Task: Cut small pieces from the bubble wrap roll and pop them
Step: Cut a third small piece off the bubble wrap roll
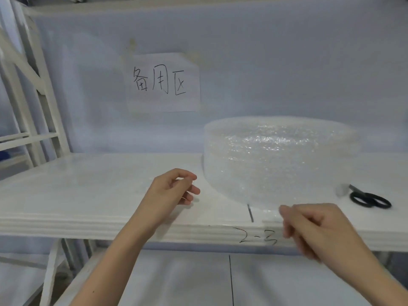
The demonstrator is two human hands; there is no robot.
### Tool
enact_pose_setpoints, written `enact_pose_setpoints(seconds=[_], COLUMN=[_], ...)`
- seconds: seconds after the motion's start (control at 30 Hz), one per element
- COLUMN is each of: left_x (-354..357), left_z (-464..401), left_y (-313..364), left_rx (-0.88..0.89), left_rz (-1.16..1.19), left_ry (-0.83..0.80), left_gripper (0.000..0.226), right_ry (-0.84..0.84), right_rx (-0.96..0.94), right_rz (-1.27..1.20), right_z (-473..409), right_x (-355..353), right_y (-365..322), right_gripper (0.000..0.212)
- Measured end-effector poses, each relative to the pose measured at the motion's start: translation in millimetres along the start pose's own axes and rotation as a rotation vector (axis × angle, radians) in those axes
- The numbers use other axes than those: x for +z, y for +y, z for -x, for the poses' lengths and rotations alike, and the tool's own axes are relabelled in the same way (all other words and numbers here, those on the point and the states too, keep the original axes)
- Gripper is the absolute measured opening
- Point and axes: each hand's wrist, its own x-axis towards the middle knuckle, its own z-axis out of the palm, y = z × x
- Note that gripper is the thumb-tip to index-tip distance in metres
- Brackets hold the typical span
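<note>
Reaching toward the wide, flat roll of clear plastic bubble wrap (pixel 273 160), I note that no cutting has begun. The roll lies on its flat side on the white shelf board (pixel 88 191), and I take it as my landmark throughout.

My left hand (pixel 172 188) hovers over the shelf just left of the roll, near its lower left curve but not touching it. Its fingers are loosely curled, thumb and forefinger close together, and it holds nothing that I can make out.

My right hand (pixel 315 226) hangs in front of the roll, at the shelf's front edge. It is blurred; the fingers are bent inward, and I cannot tell whether they pinch a loose edge of film or nothing at all.

The black-handled scissors (pixel 368 198) lie flat on the shelf to the right of the roll, apart from it and untouched. A white paper sign with handwritten black characters (pixel 163 82) hangs on the wall behind and to the left of the roll.

Assessment: the step in hand is finding and freeing the roll's loose end. I see no cut pieces anywhere. The next move calls for one hand to draw out a short length of wrap and hold it taut while the other fetches the scissors from the right.
</note>
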Motion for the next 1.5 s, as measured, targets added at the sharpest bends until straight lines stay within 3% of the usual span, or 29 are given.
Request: enact_pose_setpoints(seconds=[0.1,0.17,0.23,0.3,0.37,0.57,0.7,0.83,1.03,1.13,1.33,1.43,1.5], left_x=[33,55,73,87,97,122,132,135,143,146,143,142,141], left_z=[3,5,8,14,21,37,41,43,50,55,60,60,59], left_y=[7,11,13,17,21,26,25,27,31,31,19,15,15], left_rx=[0.028,0.056,0.092,0.113,0.128,0.117,0.110,0.109,0.126,0.099,0.062,0.046,0.044], left_rz=[-0.035,-0.111,-0.208,-0.258,-0.272,-0.361,-0.426,-0.458,-0.367,-0.270,-0.167,-0.101,-0.091], left_ry=[-0.086,-0.138,-0.181,-0.206,-0.218,-0.222,-0.149,-0.140,-0.162,-0.152,-0.153,-0.151,-0.162], left_gripper=[0.017,0.017,0.018,0.019,0.019,0.017,0.017,0.012,0.011,0.010,0.010,0.010,0.011], right_ry=[0.463,0.531,0.483,0.400,0.350,0.234,0.060,-0.002,-0.017,-0.046,0.099,0.132,0.098], right_rx=[0.031,0.117,0.238,0.304,0.318,0.392,0.447,0.451,0.458,0.466,0.424,0.369,0.354], right_rz=[0.274,0.570,0.810,0.892,0.902,0.897,0.939,1.004,1.011,0.974,0.813,0.349,-0.127], right_z=[0,-15,-33,-48,-57,-67,-68,-61,-50,-48,-25,9,34], right_x=[-67,-102,-124,-135,-138,-145,-152,-155,-166,-169,-184,-187,-166], right_y=[31,55,77,97,109,97,77,71,75,74,77,84,90], right_gripper=[0.044,0.031,0.025,0.038,0.046,0.045,0.028,0.017,0.034,0.030,0.037,0.045,0.027])
